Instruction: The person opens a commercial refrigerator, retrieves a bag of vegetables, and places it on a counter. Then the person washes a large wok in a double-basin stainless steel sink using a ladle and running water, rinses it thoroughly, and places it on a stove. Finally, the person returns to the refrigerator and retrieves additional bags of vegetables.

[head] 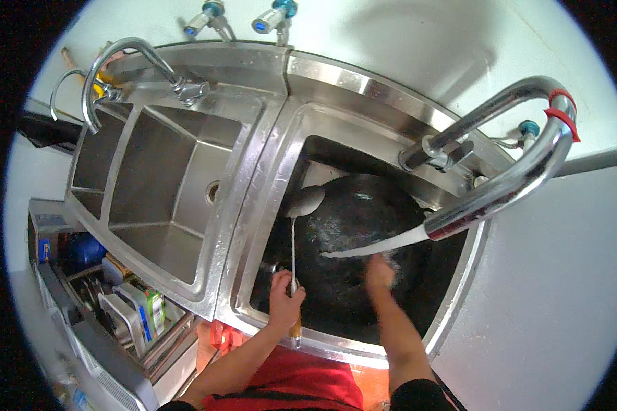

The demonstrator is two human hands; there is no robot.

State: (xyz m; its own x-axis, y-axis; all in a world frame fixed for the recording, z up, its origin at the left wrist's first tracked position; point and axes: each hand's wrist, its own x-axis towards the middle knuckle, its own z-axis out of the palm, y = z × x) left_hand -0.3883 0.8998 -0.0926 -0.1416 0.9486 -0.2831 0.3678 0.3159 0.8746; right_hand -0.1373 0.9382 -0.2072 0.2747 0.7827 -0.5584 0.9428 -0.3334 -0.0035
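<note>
My left hand (pixel 286 303) grips the handle of a metal ladle (pixel 307 201) with a wooden grip end, over the left side of the right-hand sink. The ladle's bowl lies at the left rim of a large dark wok (pixel 349 287) that fills much of that sink. My right hand (pixel 379 272) is blurred and low inside the wok; its fingers are hard to make out, and whether it holds anything cannot be told. Water (pixel 375 248) streams from the thick curved faucet (pixel 498 198) into the wok, passing just above my right hand.
A stainless-steel sink (pixel 164 174) with several basins and a thinner faucet (pixel 128 43) adjoins on the left. At the lower left, a shelf holds plastic containers (pixel 128 313). Valves (pixel 270 19) project from the back wall. A grey panel (pixel 560 272) stands on the right.
</note>
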